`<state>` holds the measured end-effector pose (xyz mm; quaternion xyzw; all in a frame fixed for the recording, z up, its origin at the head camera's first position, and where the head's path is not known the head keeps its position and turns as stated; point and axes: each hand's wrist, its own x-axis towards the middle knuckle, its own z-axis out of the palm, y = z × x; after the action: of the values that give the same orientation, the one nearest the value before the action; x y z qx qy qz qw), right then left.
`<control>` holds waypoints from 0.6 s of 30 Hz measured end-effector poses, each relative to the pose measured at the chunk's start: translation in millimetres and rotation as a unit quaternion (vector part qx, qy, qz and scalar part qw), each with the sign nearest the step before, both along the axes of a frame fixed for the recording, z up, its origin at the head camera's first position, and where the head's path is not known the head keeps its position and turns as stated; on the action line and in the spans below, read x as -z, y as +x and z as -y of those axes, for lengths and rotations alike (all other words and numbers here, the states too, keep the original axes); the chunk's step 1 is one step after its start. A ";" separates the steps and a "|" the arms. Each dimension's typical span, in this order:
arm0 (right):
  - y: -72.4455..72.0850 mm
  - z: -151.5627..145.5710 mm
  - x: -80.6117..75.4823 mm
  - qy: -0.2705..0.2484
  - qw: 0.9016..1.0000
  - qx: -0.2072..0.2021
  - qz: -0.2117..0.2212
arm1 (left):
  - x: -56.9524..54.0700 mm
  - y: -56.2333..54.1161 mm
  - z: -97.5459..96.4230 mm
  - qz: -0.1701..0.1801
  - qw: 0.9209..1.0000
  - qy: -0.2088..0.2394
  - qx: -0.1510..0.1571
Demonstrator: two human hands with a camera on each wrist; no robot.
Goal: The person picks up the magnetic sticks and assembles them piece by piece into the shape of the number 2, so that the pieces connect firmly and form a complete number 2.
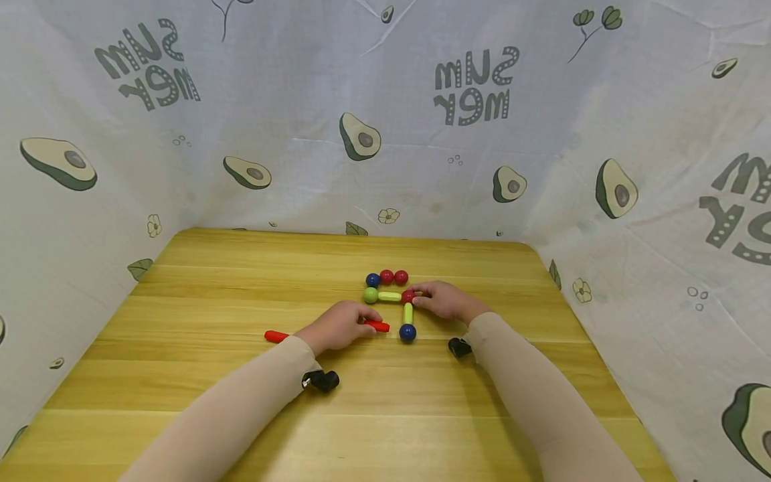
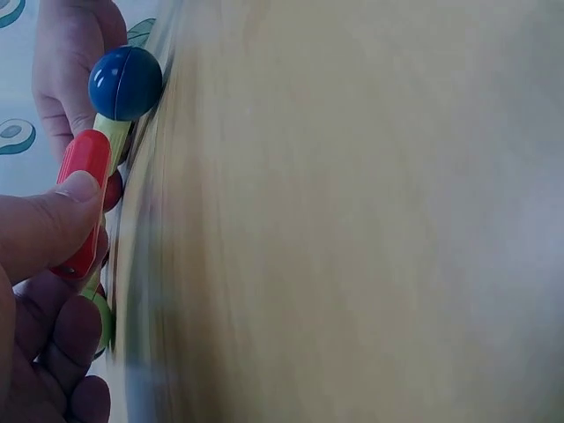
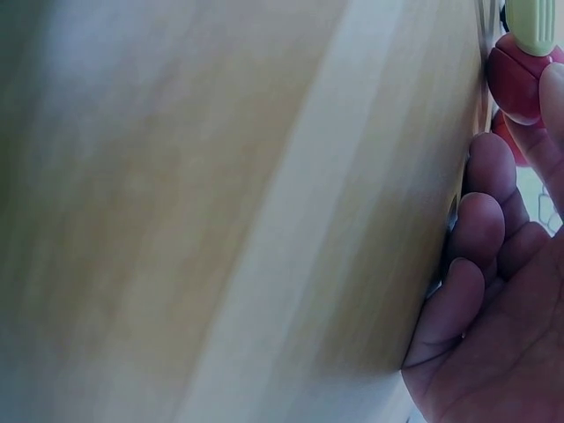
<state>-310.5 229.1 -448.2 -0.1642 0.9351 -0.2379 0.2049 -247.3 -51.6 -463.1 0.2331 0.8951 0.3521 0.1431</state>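
Note:
My left hand [image 1: 342, 326] pinches a red rod [image 2: 85, 159] between thumb and fingers, low over the table and left of a blue ball [image 1: 407, 333]. With thumb and fingertips, my right hand [image 1: 444, 300] holds a red ball [image 1: 408, 296] at the corner of a joined piece. From that red ball one yellow-green rod [image 1: 389, 296] runs left to a green ball [image 1: 370, 295]. Another yellow-green rod [image 1: 408, 313] runs toward me, ending at the blue ball. In the right wrist view, the held red ball [image 3: 515, 81] touches a rod's end.
Behind the joined piece, a second blue ball [image 1: 373, 280] and two red balls [image 1: 387, 276] sit in a row. Another red rod [image 1: 276, 336] lies left of my left hand, partly hidden by it. A printed cloth [image 1: 421, 181] hangs around the wooden table [image 1: 385, 428].

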 end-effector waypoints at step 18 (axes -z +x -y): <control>0.5 -1.0 -0.8 -0.007 1.000 -0.007 0.000 | 4.1 2.0 -20.4 -0.013 1.000 -0.007 0.016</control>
<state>-310.1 230.1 -447.4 -0.1718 0.9323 -0.2429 0.2058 -245.3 -31.2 -467.2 0.2512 0.8952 0.3408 0.1388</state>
